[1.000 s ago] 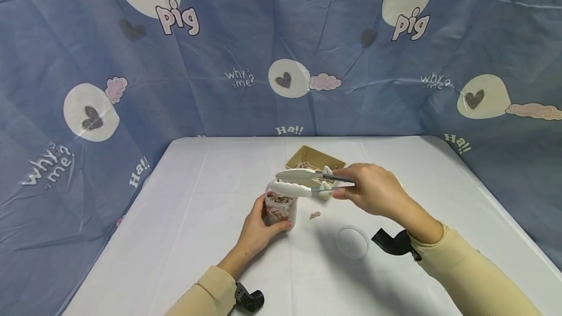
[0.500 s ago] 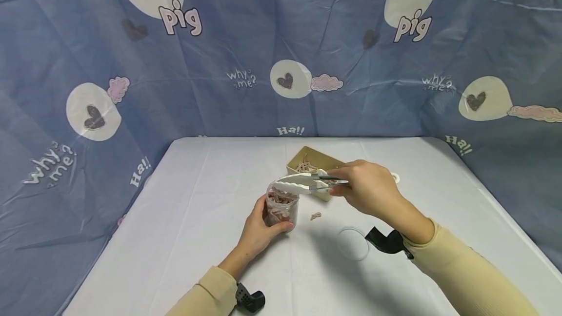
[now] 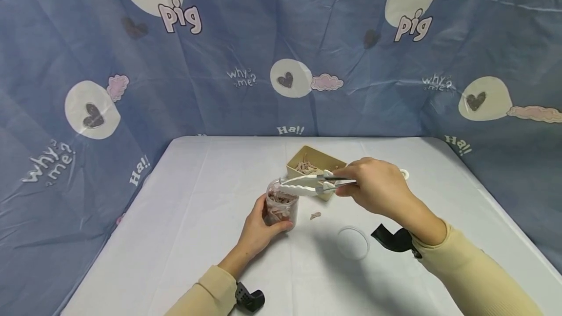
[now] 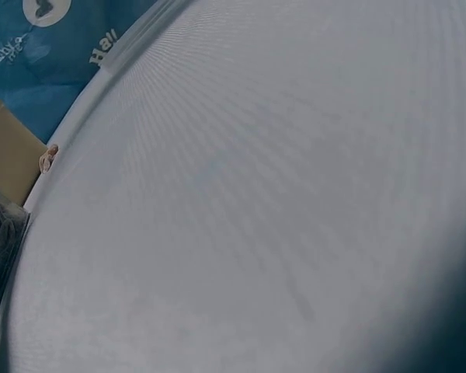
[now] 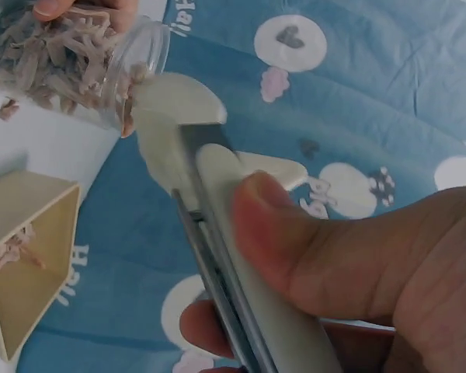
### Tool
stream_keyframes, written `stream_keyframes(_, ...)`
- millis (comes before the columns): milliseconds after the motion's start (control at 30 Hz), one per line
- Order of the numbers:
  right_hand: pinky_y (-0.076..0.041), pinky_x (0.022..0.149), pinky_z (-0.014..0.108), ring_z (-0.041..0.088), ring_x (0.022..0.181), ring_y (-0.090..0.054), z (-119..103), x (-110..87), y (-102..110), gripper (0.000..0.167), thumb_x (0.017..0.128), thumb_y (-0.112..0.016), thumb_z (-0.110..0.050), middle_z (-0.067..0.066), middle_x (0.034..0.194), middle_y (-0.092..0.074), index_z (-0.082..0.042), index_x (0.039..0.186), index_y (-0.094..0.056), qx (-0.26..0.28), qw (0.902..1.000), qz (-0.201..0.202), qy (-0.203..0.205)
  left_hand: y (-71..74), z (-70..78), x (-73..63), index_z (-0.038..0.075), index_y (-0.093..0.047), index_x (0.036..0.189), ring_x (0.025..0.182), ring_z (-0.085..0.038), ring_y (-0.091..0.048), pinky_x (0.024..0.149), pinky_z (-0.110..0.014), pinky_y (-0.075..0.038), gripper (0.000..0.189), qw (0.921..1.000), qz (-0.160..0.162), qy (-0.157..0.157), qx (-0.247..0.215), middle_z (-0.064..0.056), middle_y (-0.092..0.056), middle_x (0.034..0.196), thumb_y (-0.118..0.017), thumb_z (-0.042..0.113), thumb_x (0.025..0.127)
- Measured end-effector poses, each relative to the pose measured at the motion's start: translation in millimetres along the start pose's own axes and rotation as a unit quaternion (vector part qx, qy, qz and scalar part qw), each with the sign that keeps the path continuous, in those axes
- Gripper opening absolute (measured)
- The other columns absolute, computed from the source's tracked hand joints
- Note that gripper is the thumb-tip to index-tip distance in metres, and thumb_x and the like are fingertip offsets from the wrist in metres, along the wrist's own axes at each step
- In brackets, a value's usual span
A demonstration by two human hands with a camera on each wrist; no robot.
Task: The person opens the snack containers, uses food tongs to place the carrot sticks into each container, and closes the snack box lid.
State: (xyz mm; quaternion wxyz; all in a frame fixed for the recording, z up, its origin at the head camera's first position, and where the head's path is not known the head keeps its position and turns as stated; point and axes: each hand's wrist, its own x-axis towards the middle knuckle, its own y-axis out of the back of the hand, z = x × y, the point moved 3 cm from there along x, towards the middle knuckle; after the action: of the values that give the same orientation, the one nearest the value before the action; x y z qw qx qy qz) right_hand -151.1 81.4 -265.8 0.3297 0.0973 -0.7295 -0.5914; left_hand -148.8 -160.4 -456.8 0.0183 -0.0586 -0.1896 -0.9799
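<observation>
A clear jar (image 3: 281,214), filled with pinkish-brown shredded strips (image 5: 62,54), stands upright on the table in the head view. My left hand (image 3: 259,228) grips its side, thumb across the front. My right hand (image 3: 377,187) holds white-tipped metal tongs (image 3: 303,190) level over the jar's mouth, the tips right at the rim. In the right wrist view the tong heads overlap the jar's opening and the thumb presses along the handle. Behind the tongs sits a tan rectangular box (image 3: 322,159) with more strips in it, partly hidden by tongs and hand.
One loose strip (image 3: 315,215) lies on the white table (image 3: 210,199) to the right of the jar. A clear round lid (image 3: 353,243) lies flat nearer the front. A small white ring (image 3: 404,174) shows behind my right hand. A blue printed cloth (image 3: 246,106) hangs behind the table.
The tongs moved slightly right toward the box, then back a little, staying over the jar's mouth. My left hand and the jar hold their place.
</observation>
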Motion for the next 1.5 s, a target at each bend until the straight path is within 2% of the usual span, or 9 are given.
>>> stream_keyframes(100, -0.055, 0.059, 0.039, 0.022, 0.089, -0.071, -6.5, 4.6, -3.9, 0.031, 0.076, -0.084, -0.026, -0.006, 0.098, -0.077, -0.024, 0.106, -0.078, -0.016, 0.9998, -0.005, 0.015, -0.3, 0.0, 0.3, 0.014, -0.034, 0.15, 0.141, -0.032, -0.044, 0.12, -0.049, -0.036, 0.093, 1.0, 0.003, -0.001, -0.001, -0.01, -0.049, 0.147, -0.087, 0.031, 0.075)
stream_keyframes(200, -0.053, 0.057, 0.038, 0.022, 0.085, -0.071, -8.8, 6.0, -8.0, 0.031, 0.076, -0.084, -0.027, -0.005, 0.097, -0.077, -0.023, 0.106, -0.078, -0.017, 0.9998, -0.009, 0.008, -1.2, 0.2, 1.2, 0.014, -0.034, 0.15, 0.141, -0.031, -0.045, 0.12, -0.049, -0.036, 0.093, 1.0, 0.001, -0.003, -0.001, -0.009, -0.05, 0.146, -0.087, 0.032, 0.075)
stream_keyframes(467, -0.057, 0.063, 0.043, 0.024, 0.096, -0.072, -2.6, 2.5, -5.9, 0.029, 0.081, -0.08, -0.026, -0.001, 0.104, -0.077, -0.022, 0.109, -0.076, 0.006, 1.0, 0.003, -0.003, -0.1, 0.6, 1.0, 0.015, -0.034, 0.149, 0.139, -0.032, -0.046, 0.119, -0.05, -0.037, 0.092, 1.0, 0.003, 0.001, 0.003, -0.009, -0.051, 0.145, -0.086, 0.031, 0.075)
stream_keyframes(833, -0.058, 0.07, 0.049, 0.029, 0.101, -0.07, 14.0, -8.6, -16.4, 0.041, 0.083, -0.078, -0.033, 0.003, 0.107, -0.075, -0.015, 0.119, -0.072, 0.035, 0.9988, 0.003, -0.032, -1.0, 0.2, -0.2, 0.013, -0.033, 0.15, 0.142, -0.033, -0.043, 0.12, -0.049, -0.035, 0.093, 1.0, 0.0, 0.0, 0.005, -0.01, -0.049, 0.147, -0.086, 0.034, 0.075)
stream_keyframes(967, -0.056, 0.069, 0.044, 0.023, 0.089, -0.067, 25.8, -15.8, -23.0, 0.046, 0.084, -0.077, -0.034, 0.006, 0.107, -0.074, -0.012, 0.123, -0.069, 0.068, 0.9963, 0.007, -0.053, -0.6, -0.2, 0.0, 0.013, -0.033, 0.15, 0.142, -0.033, -0.042, 0.121, -0.049, -0.034, 0.094, 1.0, 0.0, -0.002, 0.006, -0.011, -0.048, 0.148, -0.086, 0.034, 0.076)
stream_keyframes(1100, -0.051, 0.066, 0.039, 0.016, 0.077, -0.058, 42.9, -24.9, -32.2, 0.054, 0.085, -0.077, -0.032, 0.011, 0.108, -0.073, -0.006, 0.13, -0.064, 0.094, 0.9914, 0.017, -0.088, -0.6, -1.3, -1.1, 0.013, -0.033, 0.149, 0.143, -0.034, -0.041, 0.121, -0.049, -0.034, 0.093, 1.0, -0.002, 0.004, 0.004, -0.011, -0.048, 0.148, -0.086, 0.032, 0.076)
stream_keyframes(1300, -0.052, 0.069, 0.048, 0.029, 0.08, -0.061, 76.9, -40.3, -50.4, 0.064, 0.085, -0.076, -0.028, 0.027, 0.108, -0.067, 0.006, 0.135, -0.054, 0.104, 0.9835, 0.027, -0.146, -0.9, -0.3, -1.6, 0.012, -0.033, 0.149, 0.143, -0.035, -0.041, 0.121, -0.05, -0.034, 0.093, 1.0, -0.002, 0.005, 0.004, -0.012, -0.047, 0.148, -0.086, 0.032, 0.076)
stream_keyframes(1400, -0.051, 0.079, 0.058, 0.044, 0.092, -0.062, 96.9, -49.1, -62.6, 0.067, 0.088, -0.073, -0.028, 0.036, 0.113, -0.062, 0.011, 0.137, -0.048, 0.103, 0.9772, 0.021, -0.185, -1.1, 1.2, -0.6, 0.012, -0.033, 0.149, 0.143, -0.034, -0.041, 0.121, -0.049, -0.034, 0.093, 1.0, -0.001, 0.003, 0.003, -0.012, -0.048, 0.148, -0.086, 0.033, 0.075)
stream_keyframes(1500, -0.047, 0.086, 0.066, 0.056, 0.104, -0.057, 116.6, -59.0, -76.0, 0.069, 0.091, -0.07, -0.027, 0.043, 0.116, -0.057, 0.016, 0.137, -0.044, 0.097, 0.9703, 0.013, -0.221, -1.4, 2.3, 0.8, 0.012, -0.033, 0.149, 0.143, -0.034, -0.042, 0.121, -0.049, -0.034, 0.094, 1.0, -0.002, 0.0, 0.005, -0.011, -0.048, 0.147, -0.086, 0.033, 0.075)
